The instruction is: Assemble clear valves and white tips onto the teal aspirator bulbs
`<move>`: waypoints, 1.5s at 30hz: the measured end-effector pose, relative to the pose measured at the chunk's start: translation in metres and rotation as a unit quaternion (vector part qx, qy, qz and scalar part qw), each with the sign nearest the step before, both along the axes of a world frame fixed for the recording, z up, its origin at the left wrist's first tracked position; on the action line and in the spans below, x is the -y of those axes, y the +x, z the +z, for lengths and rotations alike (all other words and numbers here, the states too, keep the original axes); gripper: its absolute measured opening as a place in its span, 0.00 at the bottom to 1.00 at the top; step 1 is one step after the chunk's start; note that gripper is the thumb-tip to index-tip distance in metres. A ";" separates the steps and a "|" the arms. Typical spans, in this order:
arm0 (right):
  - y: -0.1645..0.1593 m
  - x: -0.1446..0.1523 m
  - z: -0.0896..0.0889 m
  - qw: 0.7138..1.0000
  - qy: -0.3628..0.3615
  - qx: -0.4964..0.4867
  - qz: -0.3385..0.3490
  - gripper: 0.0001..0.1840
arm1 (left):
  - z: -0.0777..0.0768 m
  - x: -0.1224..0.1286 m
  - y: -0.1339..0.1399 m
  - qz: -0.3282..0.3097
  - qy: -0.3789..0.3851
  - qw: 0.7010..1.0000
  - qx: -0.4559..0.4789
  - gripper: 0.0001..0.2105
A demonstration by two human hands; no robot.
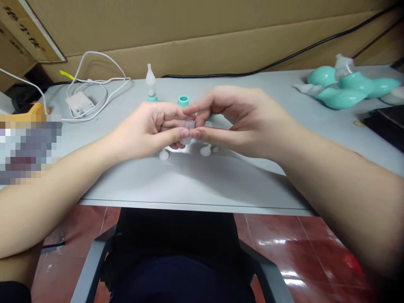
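Observation:
A small translucent plastic cup-shaped piece [188, 124] is pinched between my two hands above the desk. My left hand [154, 126] is closed on its left side, thumb in front and fingers behind. From the right, my right hand [243, 120] grips the same piece with thumb and fingertips, partly hiding it. Small white rounded pieces [164, 154] [205, 150] lie on the desk just below the hands. Behind my left hand, a translucent white nozzle [150, 80] stands upright on a teal collar [152, 98]. Another teal collar [183, 101] stands behind the fingers.
Teal bulbs [344, 94] with clear tips are grouped at the back right, near a black object [388, 124]. A white cable [118, 82] and adapter [80, 103] lie at the back left. Cardboard [189, 29] walls the rear; a black cable [303, 45] runs along it.

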State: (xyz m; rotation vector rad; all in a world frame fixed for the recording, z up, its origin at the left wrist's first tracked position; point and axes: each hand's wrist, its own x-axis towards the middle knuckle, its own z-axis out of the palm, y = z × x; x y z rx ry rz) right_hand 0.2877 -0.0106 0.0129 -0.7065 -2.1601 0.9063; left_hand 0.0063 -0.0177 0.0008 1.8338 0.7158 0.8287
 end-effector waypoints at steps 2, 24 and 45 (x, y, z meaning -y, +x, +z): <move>-0.001 0.001 0.003 1.000 -0.007 -0.003 0.011 0.26 | 0.001 0.000 -0.002 0.012 -0.012 1.000 0.003 0.22; -0.013 0.021 -0.002 0.978 0.191 0.072 -0.035 0.05 | 0.021 0.002 -0.003 0.034 0.024 0.999 0.000 0.22; -0.013 0.016 -0.002 0.990 0.112 -0.030 -0.074 0.19 | 0.005 0.002 0.001 0.038 0.095 0.994 0.026 0.25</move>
